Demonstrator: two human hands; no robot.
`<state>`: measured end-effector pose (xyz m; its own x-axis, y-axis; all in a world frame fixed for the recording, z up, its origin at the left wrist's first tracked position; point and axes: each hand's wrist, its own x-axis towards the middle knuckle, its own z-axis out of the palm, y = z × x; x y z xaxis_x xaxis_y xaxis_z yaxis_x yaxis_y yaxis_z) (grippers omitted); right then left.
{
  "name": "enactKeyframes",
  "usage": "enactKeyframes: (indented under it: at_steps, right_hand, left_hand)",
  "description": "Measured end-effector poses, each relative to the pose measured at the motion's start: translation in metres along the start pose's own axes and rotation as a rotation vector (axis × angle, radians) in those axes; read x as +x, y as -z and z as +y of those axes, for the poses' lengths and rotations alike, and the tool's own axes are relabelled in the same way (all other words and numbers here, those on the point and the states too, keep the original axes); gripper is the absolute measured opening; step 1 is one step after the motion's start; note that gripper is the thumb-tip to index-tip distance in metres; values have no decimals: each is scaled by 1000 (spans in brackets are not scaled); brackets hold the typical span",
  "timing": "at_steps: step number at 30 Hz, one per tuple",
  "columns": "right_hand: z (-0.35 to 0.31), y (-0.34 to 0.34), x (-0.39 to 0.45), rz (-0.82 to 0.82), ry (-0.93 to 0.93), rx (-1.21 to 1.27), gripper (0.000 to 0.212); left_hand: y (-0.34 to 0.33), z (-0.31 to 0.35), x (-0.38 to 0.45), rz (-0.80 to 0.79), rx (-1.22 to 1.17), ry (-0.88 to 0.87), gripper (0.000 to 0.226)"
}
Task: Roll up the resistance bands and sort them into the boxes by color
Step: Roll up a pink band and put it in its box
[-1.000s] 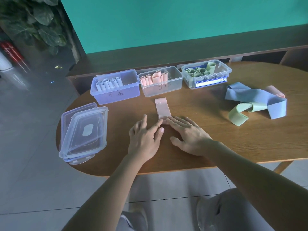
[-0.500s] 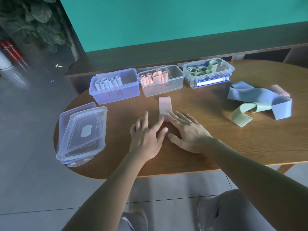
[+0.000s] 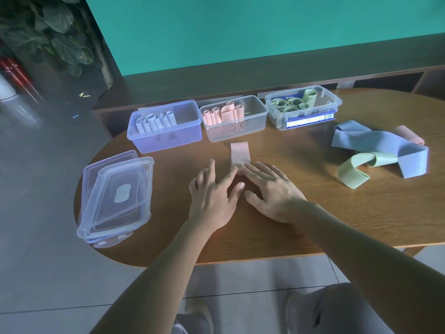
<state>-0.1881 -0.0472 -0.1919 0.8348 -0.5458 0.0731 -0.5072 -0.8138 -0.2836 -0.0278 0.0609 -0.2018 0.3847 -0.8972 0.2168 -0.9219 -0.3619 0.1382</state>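
The three boxes in the upper middle of the frame already hold rolls: the blue box [image 3: 166, 126] has pale blue ones, the clear middle box [image 3: 234, 118] pink ones, and the right box [image 3: 303, 106] green ones. At the centre of the worktop [image 3: 289, 225], the left hand [image 3: 213, 189] and right hand [image 3: 272, 189] lie side by side with straight fingers pressing the near end of a pink band [image 3: 239, 155], so this band is, I think, about half rolled. On the right, a blue band [image 3: 385, 143], a green band [image 3: 354, 167] and another pink band [image 3: 410, 135] lie loose and are not yet rolled.

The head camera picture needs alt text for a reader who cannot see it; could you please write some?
Both hands, left hand and right hand, press flat fingers on a pink resistance band on a wooden table, before the middle box of pink rolls.
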Motion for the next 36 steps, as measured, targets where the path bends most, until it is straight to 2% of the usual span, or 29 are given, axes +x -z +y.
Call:
enactKeyframes:
  at_steps: [4,8,13,19,24,26,32,36]
  right_hand:
    - [1,-4,2,69,55,-14,77]
    - [2,-4,5,43,30,16,77]
    - [7,-3,14,17,12,43,76]
    - [13,-2,27,28,-9,66,82]
    - [14,-1,26,86,4,110,71]
    - [16,-2,28,67,-20,102,74]
    - [21,-1,38,39,-43,67,80]
    - [25,-1,46,52,-47,58,80]
  left_hand:
    - [-1,0,10,-32,3,17,54]
    - [-3,0,20,-47,-8,12,53]
    - [-7,-3,23,101,-128,7,44]
    - [-5,0,29,11,-40,22,49]
    - [-6,-1,39,-9,-18,35,48]
    - [-6,1,43,-21,-21,35,47]
    - [-9,-2,47,108,-92,-6,44]
    - [-12,-1,49,61,-37,-4,47]
